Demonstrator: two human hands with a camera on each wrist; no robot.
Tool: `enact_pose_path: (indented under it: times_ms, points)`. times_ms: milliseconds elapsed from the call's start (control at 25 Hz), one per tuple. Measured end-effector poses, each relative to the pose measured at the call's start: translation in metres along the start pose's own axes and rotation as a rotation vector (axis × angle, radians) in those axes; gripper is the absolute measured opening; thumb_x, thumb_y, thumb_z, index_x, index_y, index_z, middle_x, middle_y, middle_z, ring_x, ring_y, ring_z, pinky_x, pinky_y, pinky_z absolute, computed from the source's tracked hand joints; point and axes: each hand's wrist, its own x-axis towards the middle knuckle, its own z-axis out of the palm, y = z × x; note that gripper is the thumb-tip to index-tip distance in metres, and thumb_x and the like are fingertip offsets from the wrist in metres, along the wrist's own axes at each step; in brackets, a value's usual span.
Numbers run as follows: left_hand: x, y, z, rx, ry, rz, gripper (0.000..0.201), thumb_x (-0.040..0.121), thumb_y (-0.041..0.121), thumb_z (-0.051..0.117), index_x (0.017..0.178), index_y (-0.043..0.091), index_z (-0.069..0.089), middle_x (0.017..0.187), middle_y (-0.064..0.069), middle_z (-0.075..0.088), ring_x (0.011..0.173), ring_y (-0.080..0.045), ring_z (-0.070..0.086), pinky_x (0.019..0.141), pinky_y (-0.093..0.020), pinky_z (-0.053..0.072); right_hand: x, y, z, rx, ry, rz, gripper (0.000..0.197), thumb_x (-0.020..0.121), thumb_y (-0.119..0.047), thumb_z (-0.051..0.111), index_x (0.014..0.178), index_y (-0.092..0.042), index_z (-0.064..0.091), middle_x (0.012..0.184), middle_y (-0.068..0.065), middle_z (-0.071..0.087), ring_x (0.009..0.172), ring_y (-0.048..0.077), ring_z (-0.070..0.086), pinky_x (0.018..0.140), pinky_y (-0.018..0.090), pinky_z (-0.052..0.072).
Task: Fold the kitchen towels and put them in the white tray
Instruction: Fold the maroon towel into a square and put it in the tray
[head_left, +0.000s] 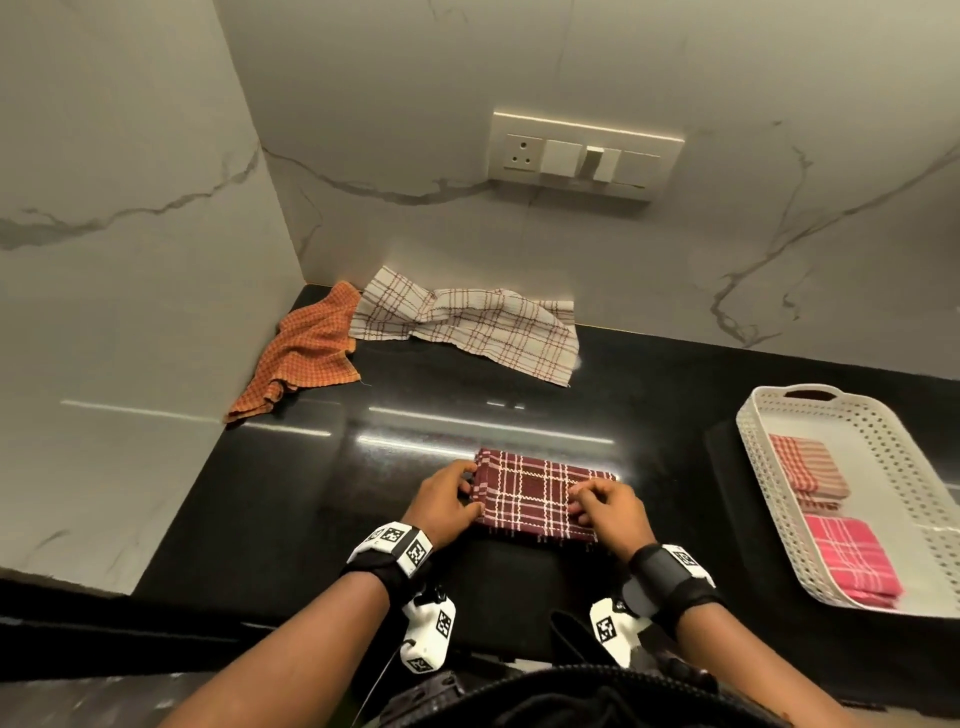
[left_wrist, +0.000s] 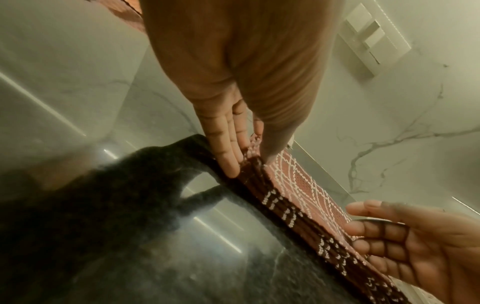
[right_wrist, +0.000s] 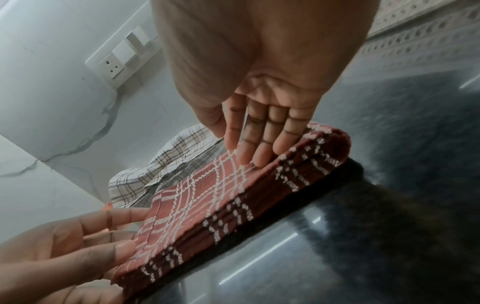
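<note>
**Maroon checked towel squared up by two hands on a black counter**

Maroon cloth with white check lines, the maroon towel (head_left: 540, 496), is seen folded into a thick rectangle on the black counter (head_left: 291, 499), close to the person at the 6 o'clock side of the head view. Its left end is met by the left hand (head_left: 445, 500): the fingers (left_wrist: 228, 144) are held straight and together against the stacked edge, with the thumb laid on top, so the layers seem to be pushed flush rather than gripped. On the right part of the towel the right hand (head_left: 609, 512) is laid, its fingers (right_wrist: 262, 144) straight and pressing down on the top face near the folded end; nothing is curled round the cloth. The towel appears to be held this way so that the fold is flattened and kept from springing apart.

At 3 o'clock the white tray (head_left: 753, 467) is placed, perforated along its walls, with a peach checked towel (head_left: 805, 470) and a pink checked towel (head_left: 852, 558) already folded inside, one behind the other. At 11 o'clock, against the marble wall, an orange towel (head_left: 301, 353) and a cream checked towel (head_left: 467, 322) are left crumpled and touching, apparently waiting their turn. The fold in hand looks almost finished; a move to the tray is judged to be next.
</note>
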Motion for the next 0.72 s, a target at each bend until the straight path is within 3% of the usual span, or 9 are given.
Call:
enact_pose_path:
  times_ms: [120,200,320,400,480,560,640,720]
  points:
    - [0.002,0.018,0.024,0.006,-0.056,0.021,0.056,0.084,0.018,0.075,0.135,0.024,0.052,0.108,0.005,0.062,0.083,-0.017,0.069,0.084,-0.038,0.059,-0.009,0.025,-0.031,0.046,0.036,0.005,0.018,0.095,-0.017,0.061,0.084,-0.020,0.074,0.073,0.001,0.075,0.067,0.013,0.071,0.070,0.028,0.055]
    - [0.005,0.029,0.030,0.035,-0.016,0.049,0.062,0.086,0.021,0.072,0.142,0.024,0.045,0.123,0.001,0.052,0.098,-0.020,0.066,0.093,-0.039,0.056,-0.010,0.034,-0.045,0.065,0.117,-0.002,0.014,0.094,-0.021,0.063,0.085,-0.023,0.074,0.076,-0.002,0.075,0.071,0.013,0.071,0.072,0.031,0.055]
    - [0.010,0.045,0.035,0.253,0.115,0.148,0.062,0.091,0.026,0.065,0.147,0.023,0.038,0.137,-0.005,0.040,0.124,-0.023,0.047,0.106,-0.044,0.046,-0.009,0.027,-0.048,0.023,0.252,-0.090,0.010,0.095,-0.023,0.062,0.099,-0.022,0.071,0.093,-0.005,0.072,0.087,0.013,0.067,0.081,0.030,0.050]
    - [0.013,0.060,0.044,0.445,0.120,0.264,0.062,0.094,0.028,0.058,0.151,0.022,0.034,0.152,-0.008,0.033,0.140,-0.028,0.033,0.118,-0.049,0.033,-0.009,0.012,-0.034,-0.026,0.257,-0.185,0.022,0.098,-0.020,0.057,0.117,-0.015,0.066,0.111,-0.002,0.064,0.101,0.013,0.060,0.093,0.029,0.046]
    - [0.017,0.073,0.059,0.616,0.025,0.342,0.067,0.098,0.030,0.048,0.158,0.023,0.020,0.167,-0.008,0.008,0.154,-0.032,0.006,0.125,-0.054,0.011,-0.010,-0.002,-0.009,-0.090,0.175,-0.329,0.034,0.099,-0.022,0.050,0.130,-0.011,0.058,0.129,0.005,0.058,0.118,0.017,0.053,0.107,0.033,0.040]
    - [0.020,0.072,0.074,0.800,-0.128,0.335,0.071,0.103,0.037,0.036,0.161,0.021,0.000,0.168,-0.004,-0.018,0.153,-0.031,-0.020,0.123,-0.059,-0.002,-0.013,-0.007,0.018,-0.226,-0.011,-0.400,0.051,0.100,-0.032,0.041,0.148,-0.015,0.042,0.154,0.007,0.040,0.143,0.020,0.035,0.121,0.042,0.026]
    - [0.020,0.057,0.081,0.892,-0.236,0.252,0.070,0.103,0.044,0.023,0.160,0.021,-0.012,0.165,-0.003,-0.026,0.149,-0.028,-0.031,0.121,-0.059,-0.010,-0.015,0.003,0.034,-0.399,-0.179,-0.340,0.060,0.104,-0.041,0.031,0.159,-0.023,0.017,0.167,-0.001,0.013,0.154,0.017,0.006,0.126,0.045,0.006]
    - [0.018,0.045,0.082,0.877,-0.233,0.196,0.071,0.097,0.047,0.008,0.160,0.020,-0.011,0.167,-0.001,-0.023,0.148,-0.022,-0.031,0.121,-0.056,-0.015,-0.014,0.019,0.034,-0.545,-0.241,-0.308,0.063,0.105,-0.049,0.025,0.160,-0.026,0.005,0.168,-0.005,-0.002,0.154,0.013,-0.008,0.125,0.046,-0.001]
